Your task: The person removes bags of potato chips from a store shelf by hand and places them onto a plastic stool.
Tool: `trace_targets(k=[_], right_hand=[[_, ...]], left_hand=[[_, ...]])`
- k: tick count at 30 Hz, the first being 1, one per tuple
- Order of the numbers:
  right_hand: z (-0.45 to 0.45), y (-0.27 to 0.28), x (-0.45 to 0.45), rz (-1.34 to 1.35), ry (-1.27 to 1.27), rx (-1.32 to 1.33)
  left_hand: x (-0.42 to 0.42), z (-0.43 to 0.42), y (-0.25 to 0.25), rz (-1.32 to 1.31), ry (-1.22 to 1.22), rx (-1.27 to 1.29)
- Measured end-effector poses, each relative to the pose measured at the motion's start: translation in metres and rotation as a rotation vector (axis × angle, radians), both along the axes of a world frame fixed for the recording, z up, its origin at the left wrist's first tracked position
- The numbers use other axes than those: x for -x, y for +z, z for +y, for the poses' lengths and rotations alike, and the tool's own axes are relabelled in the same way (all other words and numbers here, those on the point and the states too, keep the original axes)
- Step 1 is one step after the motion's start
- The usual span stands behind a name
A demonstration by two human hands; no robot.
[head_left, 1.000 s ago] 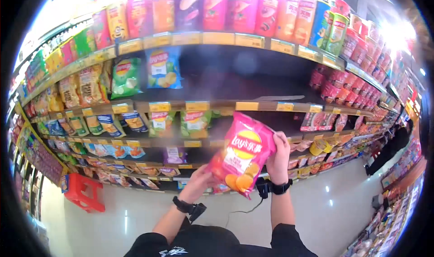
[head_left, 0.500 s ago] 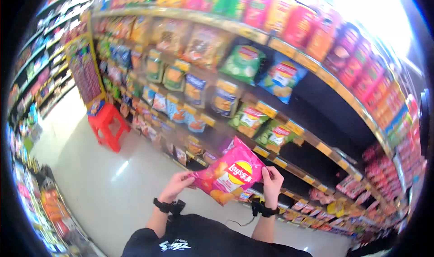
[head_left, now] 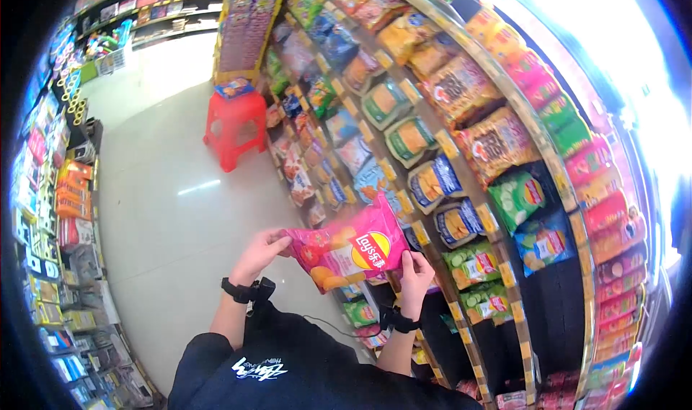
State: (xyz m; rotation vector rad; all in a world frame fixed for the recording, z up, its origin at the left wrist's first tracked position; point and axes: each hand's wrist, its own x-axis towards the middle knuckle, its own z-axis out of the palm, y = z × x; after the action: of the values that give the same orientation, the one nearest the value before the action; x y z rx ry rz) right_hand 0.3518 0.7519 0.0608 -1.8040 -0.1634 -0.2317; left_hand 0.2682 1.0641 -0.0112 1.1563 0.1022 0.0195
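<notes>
- Pink chip bag [head_left: 349,250] hangs tilted, near, in front of a black shirt [head_left: 288,363].
- The left hand [head_left: 259,256] pinches its left end between thumb and fingers.
- The right hand [head_left: 416,276] pinches its right edge, thumb and fingers closed.
- A red stool [head_left: 236,127] stands far off, left of the snack shelves [head_left: 540,298].

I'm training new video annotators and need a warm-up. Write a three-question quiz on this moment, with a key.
1. How many hands hold the pink Lay's bag?
2. Choose: the stool on the floor is (A) green, (B) red, (C) white.
3. Fill in: the bands on both wrists are ____.

Key: 1. Two, the left hand and the right hand. 2. B. 3. black.
</notes>
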Motion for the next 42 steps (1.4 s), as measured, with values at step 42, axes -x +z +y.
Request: trace_targets(k=[42], right_hand=[[0.411, -0.041, -0.418, 0.191, 0.735, -0.171]], left_hand=[[-0.240, 0.277, 0.045, 0.120, 0.825, -0.166]])
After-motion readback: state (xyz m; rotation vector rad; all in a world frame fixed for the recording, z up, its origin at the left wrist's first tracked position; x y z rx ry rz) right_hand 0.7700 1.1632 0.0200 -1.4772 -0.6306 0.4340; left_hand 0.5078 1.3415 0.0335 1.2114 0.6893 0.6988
